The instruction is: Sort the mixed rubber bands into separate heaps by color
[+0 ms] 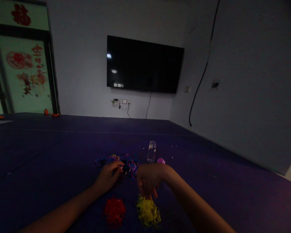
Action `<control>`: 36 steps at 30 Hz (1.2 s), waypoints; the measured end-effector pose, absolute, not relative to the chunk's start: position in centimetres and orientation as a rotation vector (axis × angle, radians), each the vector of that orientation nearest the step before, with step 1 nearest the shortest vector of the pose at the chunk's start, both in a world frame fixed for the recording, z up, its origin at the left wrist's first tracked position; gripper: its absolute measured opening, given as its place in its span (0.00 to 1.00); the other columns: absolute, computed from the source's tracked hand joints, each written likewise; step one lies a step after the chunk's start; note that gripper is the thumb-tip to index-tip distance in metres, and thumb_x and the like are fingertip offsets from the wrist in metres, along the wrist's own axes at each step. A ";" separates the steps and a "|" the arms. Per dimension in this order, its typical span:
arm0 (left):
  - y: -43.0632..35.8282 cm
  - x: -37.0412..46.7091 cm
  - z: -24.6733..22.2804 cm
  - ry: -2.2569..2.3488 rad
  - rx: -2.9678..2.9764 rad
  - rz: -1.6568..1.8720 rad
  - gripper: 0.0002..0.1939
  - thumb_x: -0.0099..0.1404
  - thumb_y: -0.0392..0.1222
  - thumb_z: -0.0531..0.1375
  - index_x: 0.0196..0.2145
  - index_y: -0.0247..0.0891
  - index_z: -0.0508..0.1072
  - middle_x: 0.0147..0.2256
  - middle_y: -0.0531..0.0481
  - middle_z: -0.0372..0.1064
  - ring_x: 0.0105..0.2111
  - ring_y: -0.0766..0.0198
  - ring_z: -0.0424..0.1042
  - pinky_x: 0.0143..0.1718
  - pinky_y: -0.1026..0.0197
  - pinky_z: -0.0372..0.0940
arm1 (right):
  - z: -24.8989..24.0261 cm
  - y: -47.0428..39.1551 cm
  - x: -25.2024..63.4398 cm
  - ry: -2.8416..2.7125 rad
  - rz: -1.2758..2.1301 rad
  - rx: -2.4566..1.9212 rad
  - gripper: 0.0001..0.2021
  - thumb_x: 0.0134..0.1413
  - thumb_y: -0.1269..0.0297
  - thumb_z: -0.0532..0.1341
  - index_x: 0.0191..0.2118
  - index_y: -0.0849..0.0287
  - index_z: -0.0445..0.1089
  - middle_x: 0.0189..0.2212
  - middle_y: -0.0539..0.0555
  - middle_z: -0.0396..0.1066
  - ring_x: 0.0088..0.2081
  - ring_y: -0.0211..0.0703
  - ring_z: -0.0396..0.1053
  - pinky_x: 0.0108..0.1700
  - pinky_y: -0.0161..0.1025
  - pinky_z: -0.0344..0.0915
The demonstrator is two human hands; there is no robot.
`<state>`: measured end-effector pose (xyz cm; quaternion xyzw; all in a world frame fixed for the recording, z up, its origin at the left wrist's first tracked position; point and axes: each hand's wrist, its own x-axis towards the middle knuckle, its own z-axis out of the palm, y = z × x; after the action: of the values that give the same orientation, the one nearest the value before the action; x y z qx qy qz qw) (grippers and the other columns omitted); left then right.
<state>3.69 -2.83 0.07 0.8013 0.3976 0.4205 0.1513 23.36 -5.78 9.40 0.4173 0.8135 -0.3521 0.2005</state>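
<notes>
Rubber bands of mixed colours [129, 165] lie in a loose scatter on the purple floor mat [232, 181], just in front of both hands. Two sorted heaps sit nearer the person: a red pile [114, 211] and a yellow pile [147, 212], close beside each other. Judging by this, the sorting looks partly done, with a fair spread of pink, blue and dark bands left unsorted.

The left hand [109, 177] reaches into the scatter, fingers pinched at its edge on something dark; whether it has a band in its grip I cannot tell. The right hand [149, 179] hangs over the yellow pile, fingers curled downward and touching or nearly touching it; what it holds is hidden.

A clear bottle [151, 151] and a pink cap [161, 160] stand just beyond. Dim light blurs the individual bands.
</notes>
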 end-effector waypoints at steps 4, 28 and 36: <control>-2.5 3.1 0.3 1.278 2.248 1.391 0.13 0.62 0.45 0.50 0.37 0.39 0.71 0.32 0.49 0.74 0.32 0.62 0.73 0.33 0.63 0.65 | 9.0 -4.8 23.6 2.535 -1.086 1.213 0.06 0.44 0.70 0.59 0.29 0.63 0.73 0.16 0.46 0.66 0.17 0.33 0.66 0.19 0.27 0.60; -0.1 1.8 -0.2 1.598 2.395 1.081 0.13 0.52 0.27 0.56 0.32 0.40 0.76 0.32 0.49 0.72 0.38 0.59 0.69 0.40 0.59 0.62 | -0.5 -0.8 22.4 3.407 0.225 1.343 0.15 0.58 0.70 0.48 0.45 0.58 0.69 0.44 0.55 0.69 0.46 0.41 0.65 0.48 0.38 0.60; -0.3 1.9 -0.2 1.410 2.440 1.057 0.18 0.54 0.24 0.51 0.35 0.38 0.76 0.33 0.46 0.72 0.36 0.59 0.70 0.39 0.59 0.64 | 0.8 -2.2 21.8 3.297 0.285 1.025 0.18 0.58 0.69 0.48 0.54 0.54 0.60 0.54 0.53 0.60 0.54 0.43 0.57 0.54 0.44 0.54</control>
<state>1.92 -0.34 -0.23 0.8089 0.4675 0.3503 0.0660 21.84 -2.18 0.84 0.2920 0.9393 0.0812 -0.1607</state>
